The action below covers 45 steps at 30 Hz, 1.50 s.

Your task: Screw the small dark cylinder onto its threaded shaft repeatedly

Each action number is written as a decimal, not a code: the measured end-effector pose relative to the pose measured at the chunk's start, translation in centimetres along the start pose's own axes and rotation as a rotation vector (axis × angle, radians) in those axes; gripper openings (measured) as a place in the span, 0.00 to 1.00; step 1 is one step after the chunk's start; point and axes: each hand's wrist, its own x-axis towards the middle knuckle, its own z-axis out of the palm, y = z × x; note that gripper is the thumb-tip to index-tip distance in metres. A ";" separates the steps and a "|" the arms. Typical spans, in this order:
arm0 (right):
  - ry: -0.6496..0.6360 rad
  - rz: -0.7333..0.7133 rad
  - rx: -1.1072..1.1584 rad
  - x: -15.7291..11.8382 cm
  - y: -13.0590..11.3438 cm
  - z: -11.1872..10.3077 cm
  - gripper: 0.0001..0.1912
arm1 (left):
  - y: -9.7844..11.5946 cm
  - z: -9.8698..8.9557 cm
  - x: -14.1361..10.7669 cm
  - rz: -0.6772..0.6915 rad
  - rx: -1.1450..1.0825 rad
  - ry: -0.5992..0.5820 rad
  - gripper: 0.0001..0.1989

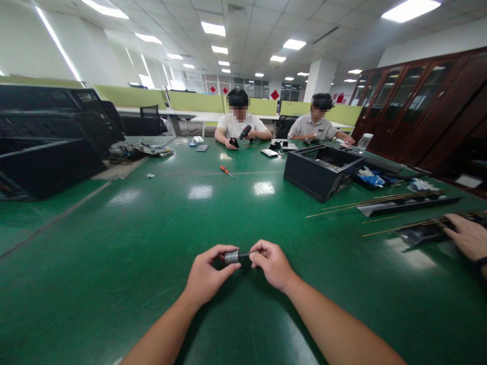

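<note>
A small silver metal cylinder with a thin dark shaft lies level between my two hands, just over the green table. My left hand grips the silver body between thumb and fingers. On the other side, my right hand pinches the far end of the dark shaft with thumb and forefinger. The fingertips hide that end of the shaft.
An orange screwdriver lies mid-table. A black case, thin rods and dark trays stand right, near another person's hand. Large black cases are left. Two people sit opposite, one holding a power driver.
</note>
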 end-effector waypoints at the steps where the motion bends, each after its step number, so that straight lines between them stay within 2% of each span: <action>1: 0.002 0.002 0.003 0.0 0.0 0.0 0.04 | 0.0 0.0 0.0 0.001 0.005 0.001 0.16; 45: 0.072 -0.017 0.000 0.0 0.1 0.0 0.05 | 0.0 0.0 0.1 -0.010 -0.021 0.030 0.17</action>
